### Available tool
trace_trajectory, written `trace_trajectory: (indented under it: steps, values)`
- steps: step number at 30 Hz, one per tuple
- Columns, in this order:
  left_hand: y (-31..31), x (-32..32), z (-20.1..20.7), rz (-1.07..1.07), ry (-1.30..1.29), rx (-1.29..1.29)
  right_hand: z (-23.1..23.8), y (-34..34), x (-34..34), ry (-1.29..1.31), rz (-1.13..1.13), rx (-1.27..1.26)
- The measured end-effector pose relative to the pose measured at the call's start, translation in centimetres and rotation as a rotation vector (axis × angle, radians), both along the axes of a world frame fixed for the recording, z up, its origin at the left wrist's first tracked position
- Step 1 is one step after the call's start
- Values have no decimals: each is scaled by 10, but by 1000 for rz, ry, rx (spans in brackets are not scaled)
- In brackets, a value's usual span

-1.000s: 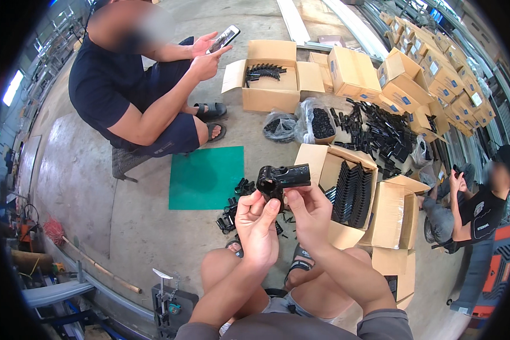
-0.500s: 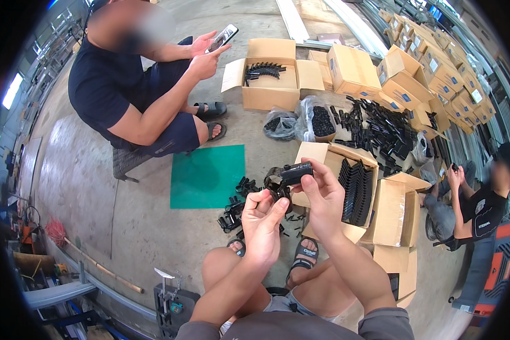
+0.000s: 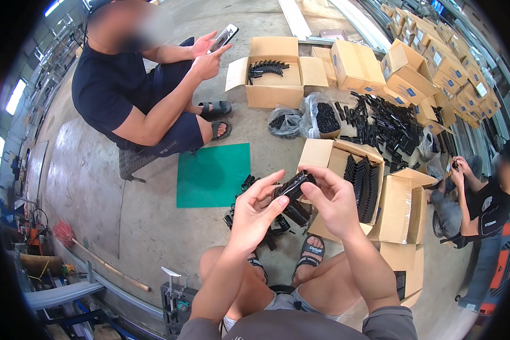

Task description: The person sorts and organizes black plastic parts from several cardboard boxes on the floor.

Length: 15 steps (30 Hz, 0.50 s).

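A dark black plastic part [image 3: 293, 189], tube-like with a bracket-shaped section hanging below it, is held up in front of my knees. My left hand [image 3: 249, 220] grips its left end between thumb and fingers. On the other end, the thumb and fingertips of my right hand [image 3: 339, 203] are closed. Fingers cover some of the part, so its full shape cannot be made out. Beneath my hands, a heap of similar black parts [image 3: 272, 241] lies on the floor. Just right of my right hand stands an open carton [image 3: 315, 156] with black parts stacked in rows.
A green mat [image 3: 212, 175] lies ahead to the left, near a seated person [image 3: 107, 102] holding a phone. Beyond are an open carton [image 3: 275, 101], bagged small black pieces [image 3: 284, 122] and a black pile [image 3: 388, 124]. Another person [image 3: 493, 204] sits at right.
The black part has turned from roughly level to tilted, its bracket section now hanging lower right. My left hand's fingers have spread along it, and my right hand has shifted slightly down and right.
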State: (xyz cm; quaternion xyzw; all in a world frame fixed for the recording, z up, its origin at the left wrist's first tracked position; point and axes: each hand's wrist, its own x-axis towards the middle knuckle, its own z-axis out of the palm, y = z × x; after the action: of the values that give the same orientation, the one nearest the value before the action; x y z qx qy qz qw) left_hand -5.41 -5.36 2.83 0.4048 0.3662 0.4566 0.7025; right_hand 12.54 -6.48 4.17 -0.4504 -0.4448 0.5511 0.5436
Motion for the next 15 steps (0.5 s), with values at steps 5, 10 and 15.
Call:
trace_trajectory:
  steps: [5, 10, 15]
  values:
    - [-13, 16, -14, 110, -26, 65, 0, -2, -7, 46, -87, -58]
    - [-16, 27, -18, 167, -121, -43, -6, -4, -9, -149, -178, -25]
    - [-14, 25, -18, 238, -256, -158, -1, -7, -15, -17, -245, -10]
